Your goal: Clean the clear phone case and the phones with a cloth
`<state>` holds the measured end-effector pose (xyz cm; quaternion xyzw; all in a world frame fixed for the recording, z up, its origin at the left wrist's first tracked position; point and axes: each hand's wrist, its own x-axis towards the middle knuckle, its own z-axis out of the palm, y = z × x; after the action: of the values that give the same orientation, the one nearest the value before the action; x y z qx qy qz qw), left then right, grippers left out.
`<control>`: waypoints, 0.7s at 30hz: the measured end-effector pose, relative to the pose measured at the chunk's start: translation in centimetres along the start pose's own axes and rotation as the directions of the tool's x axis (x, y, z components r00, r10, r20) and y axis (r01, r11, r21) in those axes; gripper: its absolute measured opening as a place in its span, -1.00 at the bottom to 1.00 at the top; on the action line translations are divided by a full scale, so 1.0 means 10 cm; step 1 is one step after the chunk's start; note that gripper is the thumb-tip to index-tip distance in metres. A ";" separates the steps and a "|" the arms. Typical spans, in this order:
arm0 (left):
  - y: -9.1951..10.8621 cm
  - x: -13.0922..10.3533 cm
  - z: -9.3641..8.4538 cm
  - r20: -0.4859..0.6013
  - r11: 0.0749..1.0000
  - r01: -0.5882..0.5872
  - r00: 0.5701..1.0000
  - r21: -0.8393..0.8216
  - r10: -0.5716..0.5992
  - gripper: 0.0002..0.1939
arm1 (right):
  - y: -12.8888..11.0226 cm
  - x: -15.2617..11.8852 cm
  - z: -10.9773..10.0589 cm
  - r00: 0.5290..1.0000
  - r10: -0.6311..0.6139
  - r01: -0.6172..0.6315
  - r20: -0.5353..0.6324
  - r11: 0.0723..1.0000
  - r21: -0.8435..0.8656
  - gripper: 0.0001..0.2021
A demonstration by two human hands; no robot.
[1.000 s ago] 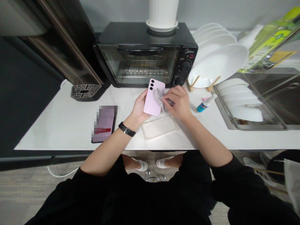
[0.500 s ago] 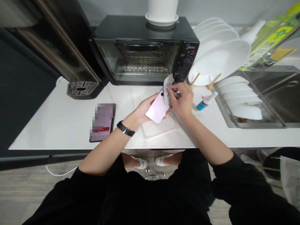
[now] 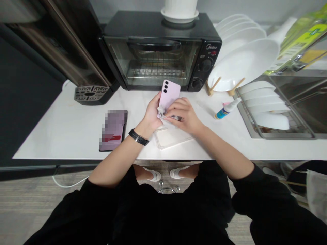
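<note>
A pale pink phone [image 3: 171, 92] rests in my left hand [image 3: 152, 110], its back with three dark camera lenses facing me. My right hand [image 3: 184, 114] pinches a crumpled white wipe [image 3: 161, 111] against the phone's lower end. Beneath both hands a clear phone case [image 3: 170, 139] lies on the white counter. To the right stands a small spray bottle [image 3: 227, 108] with a blue and yellow label, leaning in view. Another phone [image 3: 113, 131], its screen partly blurred out, lies left of my left wrist.
A black toaster oven [image 3: 158, 64] stands behind my hands, with a white pot [image 3: 180, 8] on top. White plates [image 3: 245, 58] fill a rack at the right, beside a sink with bowls [image 3: 268, 107]. A dark machine with a drip tray [image 3: 89, 94] stands at left.
The wipe has moved from the phone's camera end down to its lower end with my right hand. The phone has turned more upright in my left hand, uncovering the lenses.
</note>
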<state>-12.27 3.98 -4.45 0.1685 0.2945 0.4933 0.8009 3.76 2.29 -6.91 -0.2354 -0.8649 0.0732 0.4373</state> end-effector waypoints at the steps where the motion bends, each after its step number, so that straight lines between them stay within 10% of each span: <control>1: 0.03 -0.01 0.01 -0.004 1.000 -0.009 1.000 -0.009 0.009 -0.54 | 0.02 -0.01 -0.03 1.000 0.005 -0.005 -0.005 1.000 -0.015 -0.75; 12: 0.04 -0.04 -0.07 0.053 0.986 0.128 0.989 0.108 -0.135 -0.61 | 0.27 -0.07 -0.17 0.924 0.288 -0.358 -0.249 0.882 -0.307 -0.60; 21: -0.06 -0.07 -0.08 0.216 0.899 0.350 0.887 0.264 -0.409 -0.44 | 0.24 -0.07 -0.17 0.843 0.334 -0.466 -0.422 0.845 -0.262 -0.60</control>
<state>-12.65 3.11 -5.21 0.2583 0.2637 0.2638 0.8912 6.23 3.93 -7.19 -0.4978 -0.6985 -0.0372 0.5128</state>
